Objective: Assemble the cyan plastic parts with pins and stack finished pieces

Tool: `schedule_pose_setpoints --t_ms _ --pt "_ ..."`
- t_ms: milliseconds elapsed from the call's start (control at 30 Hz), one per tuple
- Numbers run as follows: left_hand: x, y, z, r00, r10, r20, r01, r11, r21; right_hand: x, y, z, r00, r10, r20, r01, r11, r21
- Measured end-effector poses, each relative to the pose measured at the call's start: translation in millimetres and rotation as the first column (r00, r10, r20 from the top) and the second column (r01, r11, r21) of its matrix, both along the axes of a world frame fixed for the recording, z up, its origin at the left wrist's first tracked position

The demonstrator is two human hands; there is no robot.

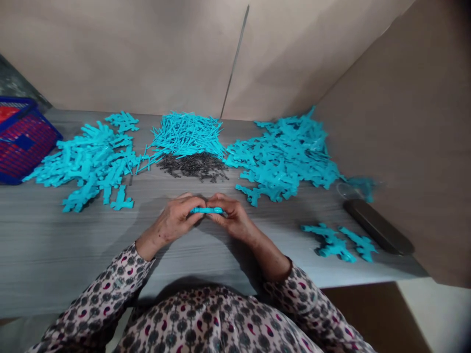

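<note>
Between both hands, just above the near part of the table, is a turquoise plastic piece (pixel 206 210), seen edge-on. My left hand (pixel 176 218) pinches its left end, and my right hand (pixel 231 215) grips the right end. The fingertips of the two hands almost meet on its far side and cover part of it. Just beyond them lies a heap of small dark metal-looking pieces (pixel 195 165). Behind that heap is a pile of thin turquoise sticks (pixel 189 132).
A large pile of flat turquoise plastic parts (pixel 287 152) lies right, a pile of chunkier turquoise parts (pixel 91 157) left. Two loose turquoise pieces (pixel 333 241) rest near a dark elongated case (pixel 379 228). A blue basket (pixel 25 142) stands far left. Walls (pixel 147 59) bound the table.
</note>
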State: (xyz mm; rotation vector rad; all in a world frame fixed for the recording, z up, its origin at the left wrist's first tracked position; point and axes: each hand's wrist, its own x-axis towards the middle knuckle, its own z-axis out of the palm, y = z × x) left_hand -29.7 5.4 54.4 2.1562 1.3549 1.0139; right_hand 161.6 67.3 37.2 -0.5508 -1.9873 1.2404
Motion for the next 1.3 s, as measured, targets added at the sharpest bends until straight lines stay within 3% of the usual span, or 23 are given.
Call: schedule_pose_setpoints --t_ms 267,433,733,933,1100,1300 --pt "-6.4 -5.8 -5.4 0.992 0.011 0.123 -0.005 0.999 -0.047 2.6 -3.8 3.6 1.000 0.000 -0.013 0.000 0.999 0.046" --pt "-2.9 -8.4 -5.9 0.987 -0.006 0.159 0.002 1.000 0.024 3.0 -4.2 3.9 0.999 0.016 -0.051 -0.016 1.000 0.016" --pt "4.8 -9.7 -8.6 0.958 0.092 0.273 -0.060 0.991 -0.124 3.3 -1.3 -0.2 0.998 0.032 -0.050 -0.033 0.999 -0.034" --pt "6.3 -6.2 -9.4 0.899 0.132 0.417 -0.075 0.986 -0.151 0.3 -2.7 -2.3 0.996 0.005 -0.085 -0.006 1.000 -0.015" --pt "6.1 -6.9 -4.4 0.868 0.129 0.480 -0.047 0.983 -0.179 1.2 -3.9 -2.4 0.998 0.027 -0.061 -0.031 0.997 -0.074" --pt "5.8 -7.8 -5.7 0.863 0.169 0.477 -0.069 0.973 -0.219 6.7 -4.4 3.4 0.995 0.032 -0.097 -0.027 0.998 0.055"
